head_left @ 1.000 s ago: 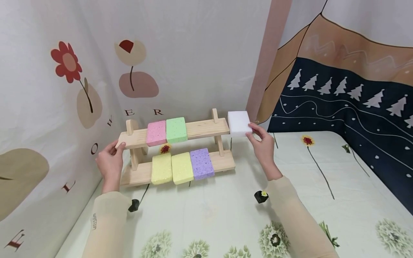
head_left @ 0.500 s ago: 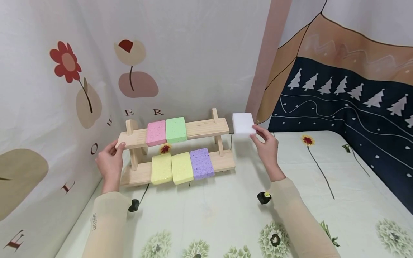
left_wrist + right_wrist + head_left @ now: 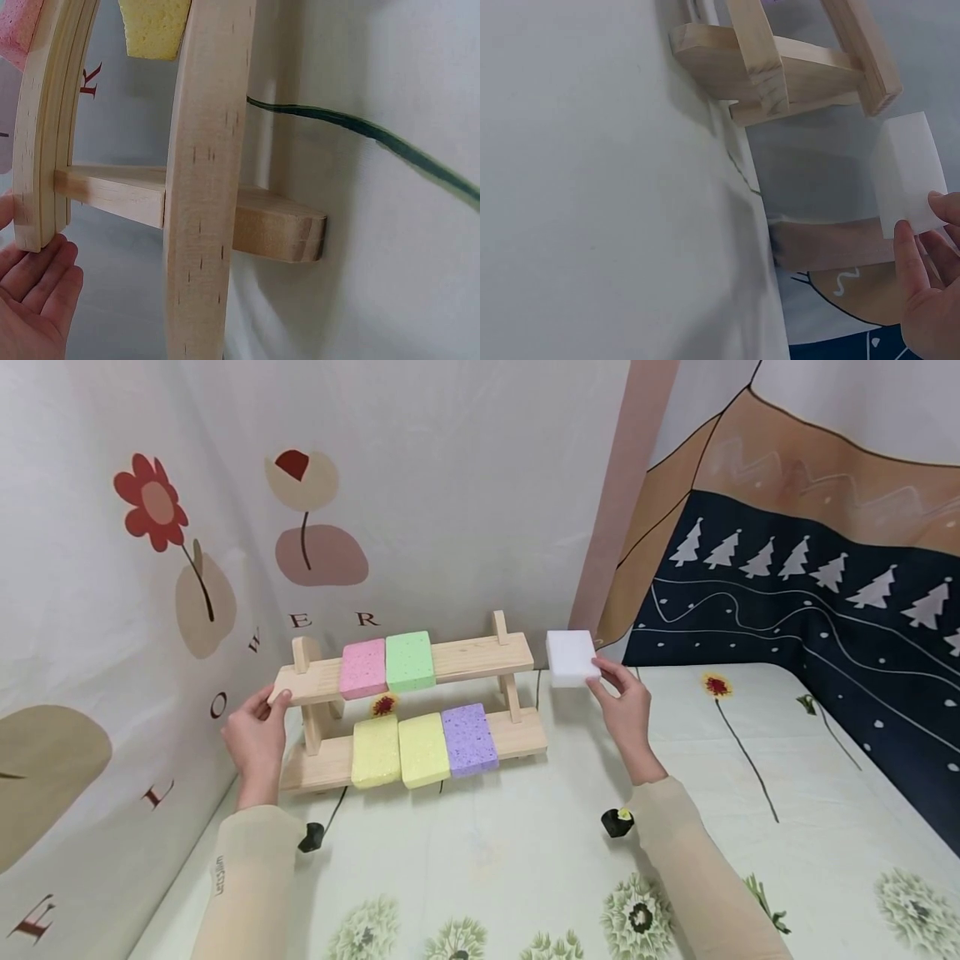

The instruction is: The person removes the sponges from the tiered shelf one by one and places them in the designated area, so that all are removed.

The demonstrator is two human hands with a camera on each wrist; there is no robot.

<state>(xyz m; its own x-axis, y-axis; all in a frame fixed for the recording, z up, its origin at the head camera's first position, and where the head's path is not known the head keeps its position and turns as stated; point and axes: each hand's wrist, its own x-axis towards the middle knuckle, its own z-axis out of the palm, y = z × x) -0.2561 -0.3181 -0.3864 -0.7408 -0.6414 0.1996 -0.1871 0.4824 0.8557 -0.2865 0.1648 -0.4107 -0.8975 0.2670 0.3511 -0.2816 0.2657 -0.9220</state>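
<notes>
A two-tier wooden shelf (image 3: 472,658) stands near the back wall. My left hand (image 3: 255,739) grips the left end of its upper board, thumb on top and fingers beneath, as the left wrist view also shows. In my right hand (image 3: 626,710) a white sponge block (image 3: 570,657) is pinched by its right edge, held in the air just beyond the board's right end, apart from it. On the upper board lie a pink sponge (image 3: 363,668) and a green sponge (image 3: 410,661). The lower board carries two yellow sponges (image 3: 377,752) and a purple sponge (image 3: 469,740), side by side.
A pale cloth with printed flowers (image 3: 640,917) covers the table. White fabric (image 3: 465,485) with printed flowers and letters hangs behind and at the left. Dark fabric with printed trees (image 3: 795,560) hangs at the right.
My right hand has moved the white sponge block right and slightly down, widening the gap to the upper board. The left hand and the shelf stay in place.
</notes>
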